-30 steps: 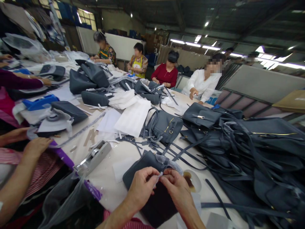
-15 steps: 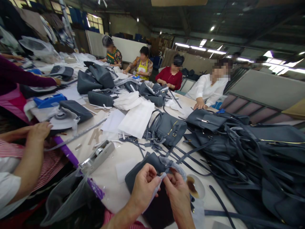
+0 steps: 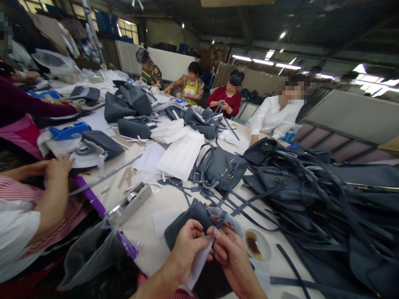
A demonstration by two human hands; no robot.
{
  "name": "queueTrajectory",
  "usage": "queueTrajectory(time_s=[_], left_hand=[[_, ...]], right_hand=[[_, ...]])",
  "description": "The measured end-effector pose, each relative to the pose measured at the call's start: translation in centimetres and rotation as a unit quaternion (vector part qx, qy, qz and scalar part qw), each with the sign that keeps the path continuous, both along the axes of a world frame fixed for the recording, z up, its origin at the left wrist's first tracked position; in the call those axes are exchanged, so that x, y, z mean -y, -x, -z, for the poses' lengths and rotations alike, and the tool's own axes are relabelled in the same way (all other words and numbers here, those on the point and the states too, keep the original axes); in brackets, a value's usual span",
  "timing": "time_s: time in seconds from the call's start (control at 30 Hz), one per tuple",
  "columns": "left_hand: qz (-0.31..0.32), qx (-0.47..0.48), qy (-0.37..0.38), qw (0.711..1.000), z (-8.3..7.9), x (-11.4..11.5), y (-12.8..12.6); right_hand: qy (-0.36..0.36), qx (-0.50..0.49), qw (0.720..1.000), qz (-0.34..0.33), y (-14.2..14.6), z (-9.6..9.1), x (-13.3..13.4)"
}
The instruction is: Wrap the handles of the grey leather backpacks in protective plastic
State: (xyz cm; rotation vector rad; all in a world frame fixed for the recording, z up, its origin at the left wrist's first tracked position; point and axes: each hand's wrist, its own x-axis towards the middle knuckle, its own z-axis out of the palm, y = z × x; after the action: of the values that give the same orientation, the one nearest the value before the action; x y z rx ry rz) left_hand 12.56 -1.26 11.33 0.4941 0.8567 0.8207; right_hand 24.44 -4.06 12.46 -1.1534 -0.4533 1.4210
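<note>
My left hand and my right hand meet at the bottom centre, both pinching a thin white wrapping sheet that hangs down between them. Just beyond my fingers lies a small dark grey-blue bag piece with clear plastic film bunched on its top edge. A small white dish with a brown stain sits right of my right hand.
A large heap of dark blue handbags and straps fills the right. A tape dispenser and white sheets lie ahead. A neighbour's hands work at left; several people sit along the far side.
The white sheet now hangs lower between my hands, which have closed together. The view has shifted slightly. The person in white has lifted a bag at the far right.
</note>
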Motion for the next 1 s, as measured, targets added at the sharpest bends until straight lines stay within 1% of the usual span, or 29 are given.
queueTrajectory(time_s=[0.1, 0.2, 0.27, 0.33, 0.37, 0.43, 0.5, 0.53, 0.6, 0.7, 0.73, 0.77, 0.8, 0.83, 0.87, 0.9, 0.93, 0.97, 1.0], left_hand=[[0.002, -0.007, -0.003, 1.000, -0.1, 0.1, 0.1], [0.010, -0.009, -0.033, 0.999, -0.1, 0.0, 0.2], [0.006, -0.038, -0.068, 0.997, 0.0, 0.0, 0.2], [-0.016, -0.110, -0.135, 0.985, 0.2, 0.0, 0.3], [-0.032, -0.156, -0.185, 0.970, 0.3, 0.0, 0.3], [-0.056, -0.246, -0.300, 0.920, 0.4, 0.0, 0.4], [-0.061, -0.294, -0.401, 0.865, 0.5, 0.1, 0.5], [-0.057, -0.303, -0.438, 0.845, 0.5, 0.1, 0.6], [-0.042, -0.300, -0.489, 0.818, 0.6, 0.2, 0.8], [0.022, -0.284, -0.539, 0.793, 0.7, 0.5, 1.5], [0.045, -0.274, -0.544, 0.792, 0.7, 0.6, 1.8], [0.062, -0.261, -0.536, 0.800, 0.7, 0.7, 2.0], [0.067, -0.244, -0.513, 0.820, 0.7, 0.8, 2.2], [0.061, -0.221, -0.471, 0.852, 0.8, 0.7, 2.3], [0.048, -0.196, -0.412, 0.888, 0.8, 0.6, 2.3], [0.034, -0.174, -0.340, 0.923, 0.8, 0.4, 2.3], [0.027, -0.159, -0.267, 0.950, 0.8, 0.1, 2.2], [0.031, -0.151, -0.206, 0.966, 0.8, -0.2, 2.0], [0.049, -0.148, -0.167, 0.974, 0.8, -0.5, 1.7]], right_hand=[[0.004, -0.013, 1.000, 0.009, 0.0, 0.0, -0.2], [0.017, -0.008, 1.000, 0.016, 0.0, 0.1, -0.3], [0.022, 0.002, 0.999, 0.023, 0.0, 0.1, -0.4], [0.019, 0.022, 0.999, 0.028, 0.1, 0.1, -0.5], [0.018, 0.033, 0.999, 0.029, 0.2, 0.1, -0.5], [0.022, 0.046, 0.998, 0.034, 0.3, 0.1, -0.6], [0.028, 0.047, 0.998, 0.034, 0.4, 0.1, -0.6], [0.030, 0.046, 0.998, 0.032, 0.4, 0.1, -0.7], [0.033, 0.047, 0.998, 0.028, 0.3, 0.0, -0.8], [0.040, 0.038, 0.998, 0.028, 0.1, -0.2, -0.9], [0.042, 0.033, 0.998, 0.029, 0.0, -0.2, -0.9], [0.045, 0.029, 0.998, 0.028, -0.1, -0.3, -0.9], [0.046, 0.028, 0.998, 0.027, -0.2, -0.3, -0.9], [0.046, 0.028, 0.998, 0.027, -0.3, -0.3, -0.9], [0.045, 0.029, 0.998, 0.025, -0.3, -0.2, -0.8], [0.044, 0.030, 0.998, 0.024, -0.3, -0.2, -0.7], [0.042, 0.032, 0.998, 0.022, -0.3, -0.1, -0.6], [0.040, 0.033, 0.998, 0.021, -0.3, -0.1, -0.6], [0.040, 0.032, 0.998, 0.019, -0.2, -0.2, -0.6]])
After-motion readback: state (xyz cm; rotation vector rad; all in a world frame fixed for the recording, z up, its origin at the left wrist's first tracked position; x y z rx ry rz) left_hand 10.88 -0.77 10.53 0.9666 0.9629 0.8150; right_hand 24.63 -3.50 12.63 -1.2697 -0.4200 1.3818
